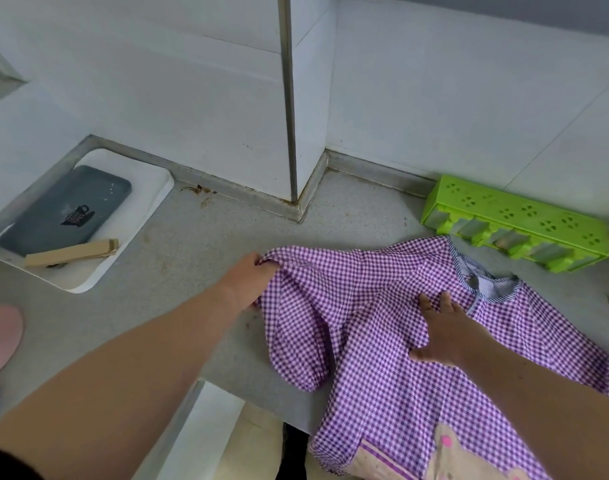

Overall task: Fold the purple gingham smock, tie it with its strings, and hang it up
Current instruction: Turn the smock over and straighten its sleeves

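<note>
The purple gingham smock (365,292) lies spread on the grey counter (199,282), its lower part hanging over the front edge. Its neckline with grey striped trim (483,282) points to the back right, and a beige pocket patch (445,455) shows near the bottom. One sleeve (296,344) is folded down toward the counter's front edge. My left hand (251,282) grips the fabric at the smock's left shoulder. Flat on the chest below the neckline rests my right hand (441,334), fingers spread. No strings can be made out.
A green perforated rack (517,216) lies against the back wall on the right. At the left, a white tray (88,258) holds a dark grey tray (67,213) and a wooden clip (71,252). A metal pole (289,98) runs up the wall corner.
</note>
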The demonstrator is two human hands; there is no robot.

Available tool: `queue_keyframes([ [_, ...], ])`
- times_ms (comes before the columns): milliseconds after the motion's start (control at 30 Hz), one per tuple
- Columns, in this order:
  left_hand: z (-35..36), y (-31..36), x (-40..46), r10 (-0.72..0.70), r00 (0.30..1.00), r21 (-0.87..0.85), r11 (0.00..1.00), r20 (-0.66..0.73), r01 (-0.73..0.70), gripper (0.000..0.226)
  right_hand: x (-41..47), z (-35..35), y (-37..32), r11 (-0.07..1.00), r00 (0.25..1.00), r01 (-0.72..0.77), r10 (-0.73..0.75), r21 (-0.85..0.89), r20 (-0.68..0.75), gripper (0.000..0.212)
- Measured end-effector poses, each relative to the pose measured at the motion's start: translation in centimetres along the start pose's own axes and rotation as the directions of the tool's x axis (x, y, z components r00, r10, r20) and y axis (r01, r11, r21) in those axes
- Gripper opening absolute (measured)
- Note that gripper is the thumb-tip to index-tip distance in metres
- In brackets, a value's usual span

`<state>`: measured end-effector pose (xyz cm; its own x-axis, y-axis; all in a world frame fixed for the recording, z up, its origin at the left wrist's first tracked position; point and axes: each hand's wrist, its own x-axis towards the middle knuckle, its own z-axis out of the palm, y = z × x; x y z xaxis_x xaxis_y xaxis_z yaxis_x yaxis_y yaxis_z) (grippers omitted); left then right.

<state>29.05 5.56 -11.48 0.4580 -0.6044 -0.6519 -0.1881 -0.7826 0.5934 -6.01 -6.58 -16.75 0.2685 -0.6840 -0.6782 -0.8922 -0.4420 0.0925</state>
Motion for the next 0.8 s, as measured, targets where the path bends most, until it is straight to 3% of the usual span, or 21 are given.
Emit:
queue_keyframes([
  [33, 0.1, 0.1, -0.4, -0.033, 0.998, -0.119, 0.992, 0.052, 0.039, 0.043, 0.0, 0.0, 0.0, 1.0, 1.0, -0.003, 0.003, 0.0, -0.001, 0.138],
  [67, 0.2, 0.1, -0.7, -0.037, 0.992, -0.132, 0.99, 0.118, 0.053, 0.051, 0.0, 0.0, -0.1, 1.0, 1.0, -0.004, 0.004, -0.001, -0.003, 0.138],
  [133, 1.1, -0.5, -1.6, 0.013, 0.962, 0.089, 0.995, 0.272, -0.038, 0.067, 0.0, -0.1, -0.1, 1.0, 1.0, -0.006, 0.006, 0.0, -0.001, 0.137],
  [200, 2.7, -1.4, -2.0, 0.061, 0.942, 0.286, 0.944, 0.331, -0.162, 0.076, 0.0, -0.2, -0.2, 1.0, 1.0, -0.009, 0.009, 0.002, -0.002, 0.137],
  [300, 4.2, -1.4, -1.8, 0.186, 0.954, 0.29, 0.923, 0.236, -0.251, 0.066, 0.1, -0.2, -0.1, 1.0, 1.0, -0.01, 0.01, 0.003, -0.005, 0.137],
  [367, 3.6, -0.6, -1.2, 0.321, 0.947, 0.325, 0.893, 0.027, -0.312, 0.05, 0.1, -0.1, 0.0, 1.0, 1.0, -0.009, 0.009, 0.007, -0.008, 0.137],
  [400, 2.5, 0.0, -0.8, 0.408, 0.908, 0.397, 0.853, -0.098, -0.34, 0.043, 0.1, -0.1, 0.0, 1.0, 1.0, -0.009, 0.009, 0.009, -0.008, 0.137],
  [467, -0.9, 1.4, -0.4, 0.631, 0.748, 0.642, 0.664, -0.207, -0.383, 0.038, 0.1, -0.1, 0.0, 1.0, 1.0, -0.013, 0.013, 0.01, -0.006, 0.137],
  [567, -5.6, 2.5, 0.0, 0.862, 0.503, 0.91, 0.157, 0.063, -0.383, 0.053, 0.1, -0.1, 0.0, 1.0, 1.0, -0.017, 0.017, 0.009, -0.008, 0.138],
  [600, -6.1, 2.4, 0.2, 0.848, 0.496, 0.934, 0.0, 0.189, -0.357, 0.057, 0.1, -0.1, 0.1, 1.0, 1.0, -0.018, 0.018, 0.009, -0.011, 0.139],
  [634, -6.1, 2.1, 0.4, 0.787, 0.548, 0.94, -0.117, 0.285, -0.321, 0.058, 0.1, -0.1, 0.1, 1.0, 1.0, -0.015, 0.015, 0.011, -0.018, 0.139],
  [700, -4.7, 0.6, 1.0, 0.551, 0.761, 0.939, -0.186, 0.343, -0.289, 0.062, 0.0, -0.1, 0.1, 1.0, 1.0, -0.011, 0.011, 0.007, -0.019, 0.139],
  [767, -3.5, -1.0, 1.4, 0.285, 0.925, 0.968, -0.112, 0.249, -0.226, 0.078, 0.0, -0.3, 0.0, 1.0, 1.0, -0.01, 0.01, 0.006, -0.011, 0.138],
  [800, -3.0, -1.7, 1.6, 0.229, 0.956, 0.983, -0.008, 0.182, -0.185, 0.086, 0.1, -0.3, 0.0, 1.0, 1.0, -0.009, 0.009, 0.007, -0.008, 0.137],
])
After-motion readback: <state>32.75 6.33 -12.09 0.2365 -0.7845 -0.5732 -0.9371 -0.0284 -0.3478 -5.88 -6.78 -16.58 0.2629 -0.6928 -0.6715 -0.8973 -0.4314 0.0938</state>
